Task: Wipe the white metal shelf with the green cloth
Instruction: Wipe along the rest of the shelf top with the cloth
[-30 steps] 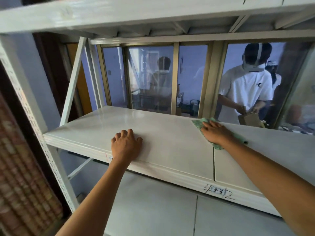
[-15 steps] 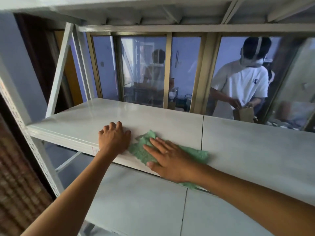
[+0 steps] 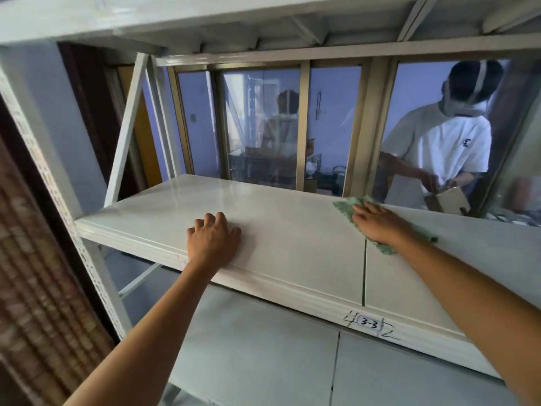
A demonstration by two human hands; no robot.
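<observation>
Fingers (image 3: 369, 213) of right hand (image 3: 377, 225) flat, pressing green cloth (image 3: 345, 207) at shelf (image 3: 292, 230) rear; left hand (image 3: 213, 241) resting loosely curled near front edge; cloth likely soft, light, best pressed flat mid-cloth.

A single wide-angle head camera looks forward and slightly down from close in front of the white metal shelf (image 3: 281, 230), at about the height of the board. It faces through the rack to a window (image 3: 260, 127) behind, with straight lines bowing at the edges.
</observation>
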